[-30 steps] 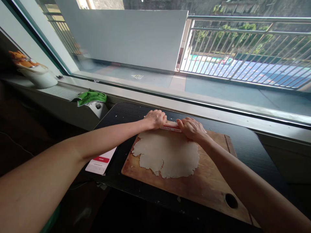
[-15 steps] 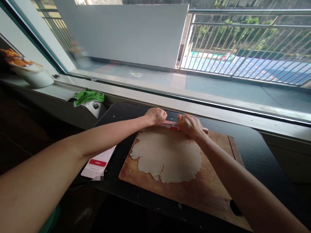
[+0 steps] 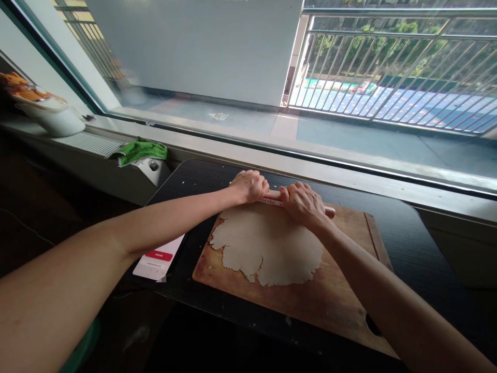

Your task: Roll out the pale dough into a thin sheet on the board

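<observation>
A thin sheet of dough (image 3: 267, 243) with ragged, cracked edges lies flat on a wooden cutting board (image 3: 349, 280). Across its far edge rests a rolling pin (image 3: 274, 198) with a printed label. My left hand (image 3: 250, 186) is closed round the pin's left part, hiding that end. My right hand (image 3: 303, 201) grips it farther right, fingers curled over the top, and the pin's right tip sticks out beyond the hand. Both arms stretch forward over the board.
The board sits on a black table (image 3: 411, 243) by a window. A phone (image 3: 157, 261) with a lit screen lies under my left forearm. On the left ledge are a green cloth (image 3: 142, 151) and a white pot (image 3: 56, 116).
The rolling pin has turned under my hands, so its label shows less red. Both hands stay at the far edge of the dough. The view has shifted slightly.
</observation>
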### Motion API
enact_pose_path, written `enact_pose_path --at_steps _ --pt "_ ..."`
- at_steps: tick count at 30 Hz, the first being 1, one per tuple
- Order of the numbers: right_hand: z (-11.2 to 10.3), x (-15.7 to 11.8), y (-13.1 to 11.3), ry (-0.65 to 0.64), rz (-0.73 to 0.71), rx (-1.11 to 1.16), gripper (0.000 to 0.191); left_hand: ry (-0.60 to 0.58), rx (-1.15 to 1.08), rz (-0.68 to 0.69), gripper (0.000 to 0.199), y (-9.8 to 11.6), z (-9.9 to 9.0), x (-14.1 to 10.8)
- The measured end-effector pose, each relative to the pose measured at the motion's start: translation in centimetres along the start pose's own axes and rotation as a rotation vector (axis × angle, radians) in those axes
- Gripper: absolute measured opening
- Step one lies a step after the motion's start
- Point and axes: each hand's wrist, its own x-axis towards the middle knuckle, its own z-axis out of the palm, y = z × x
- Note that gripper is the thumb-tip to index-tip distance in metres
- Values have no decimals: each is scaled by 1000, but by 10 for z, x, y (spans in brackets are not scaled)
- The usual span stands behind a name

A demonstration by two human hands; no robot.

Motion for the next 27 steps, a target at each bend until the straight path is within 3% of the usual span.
enact_pose_path --at_steps 4,7,14,18,24,27 --pt "-8 23 2 -73 62 71 60 -58 -25 -82 48 -3 -5 25" --pt "-10 28 2 -85 96 72 60 -70 -55 -138 49 -3 -7 30" --pt "-2 -7 -5 17 3 -36 49 52 -29 -52 41 5 -2 -14" --pt "1 -13 -6 17 -13 -44 50 42 -9 -26 43 7 -1 -22" --pt "-6 13 -4 -45 65 49 58 -67 -61 -90 47 0 -6 12" --pt "-10 28 -2 -103 113 86 64 -43 -51 -136 50 -3 -5 31"
